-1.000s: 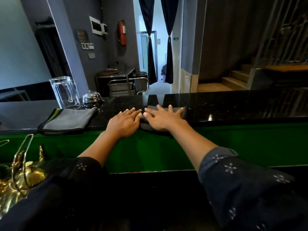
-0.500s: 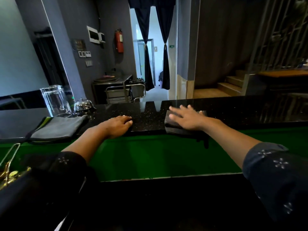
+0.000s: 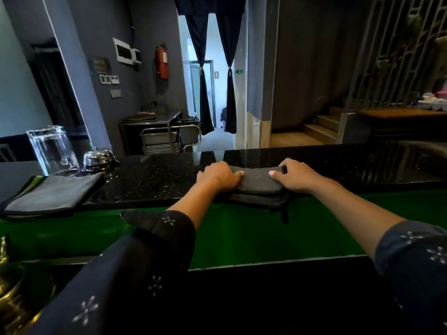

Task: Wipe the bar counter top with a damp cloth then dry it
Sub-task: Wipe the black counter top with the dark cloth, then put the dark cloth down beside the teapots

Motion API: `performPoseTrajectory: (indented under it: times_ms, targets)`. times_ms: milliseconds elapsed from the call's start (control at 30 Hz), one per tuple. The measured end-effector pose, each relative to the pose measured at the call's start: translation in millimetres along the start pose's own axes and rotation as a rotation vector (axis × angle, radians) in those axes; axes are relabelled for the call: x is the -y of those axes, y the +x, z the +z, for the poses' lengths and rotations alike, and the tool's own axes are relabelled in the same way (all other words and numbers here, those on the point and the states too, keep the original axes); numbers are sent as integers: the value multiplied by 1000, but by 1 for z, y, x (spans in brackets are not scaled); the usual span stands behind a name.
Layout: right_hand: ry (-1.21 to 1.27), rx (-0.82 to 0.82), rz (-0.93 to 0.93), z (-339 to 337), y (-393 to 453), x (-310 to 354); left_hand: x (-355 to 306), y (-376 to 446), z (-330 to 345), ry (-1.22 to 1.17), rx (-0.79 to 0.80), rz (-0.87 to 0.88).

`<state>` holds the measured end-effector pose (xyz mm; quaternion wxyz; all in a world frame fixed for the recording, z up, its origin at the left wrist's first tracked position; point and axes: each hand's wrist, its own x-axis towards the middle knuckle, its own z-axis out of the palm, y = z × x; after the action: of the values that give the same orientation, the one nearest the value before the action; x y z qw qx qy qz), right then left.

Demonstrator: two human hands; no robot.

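A folded dark grey cloth (image 3: 257, 183) lies on the near edge of the black speckled bar counter top (image 3: 154, 180), part of it hanging over the green front. My left hand (image 3: 219, 176) grips the cloth's left end with curled fingers. My right hand (image 3: 296, 174) grips its right end, thumb on top. A second grey cloth (image 3: 52, 194), folded with a dark border and a green stripe, rests flat on the counter at the far left, away from both hands.
An upturned glass pitcher (image 3: 52, 151) and a chrome service bell (image 3: 98, 157) stand on the counter's left behind the second cloth. Brass items (image 3: 9, 293) sit low at the bottom left. The counter runs on to the right.
My left hand has slid right along the counter and joined the cloth. Both hands, earlier flat, have curled onto the cloth's two ends, and the cloth now looks folded narrower.
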<state>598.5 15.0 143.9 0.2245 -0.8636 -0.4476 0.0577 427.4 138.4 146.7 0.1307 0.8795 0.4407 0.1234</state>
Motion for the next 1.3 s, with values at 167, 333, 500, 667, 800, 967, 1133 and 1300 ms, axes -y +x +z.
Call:
performPoseTrajectory:
  times_ms: [167,333,500,667,800,967,1133,1300]
  targets:
    - [149,-146,-57,-5,-13,16,-3,-9,-2,-305,-168,74]
    - [427,-214,-117,-14,-34,28,4,-33,-13,-454,-274,155]
    - [647,-209,-210,-28,-55,46,8,-56,-21,-672,-153,204]
    - [709,-95,-310,-49,-81,68,7,-80,-26,-695,-74,325]
    - [783,70,-393,-72,-110,80,16,-103,-40,-593,-97,498]
    - [892,261,-429,-81,-140,88,32,-142,-57,-681,157,500]
    - [1060,360,-394,-73,-157,86,67,-187,-52,-870,270,318]
    - [1025,420,-342,-40,-165,91,114,-240,-35,-1181,152,126]
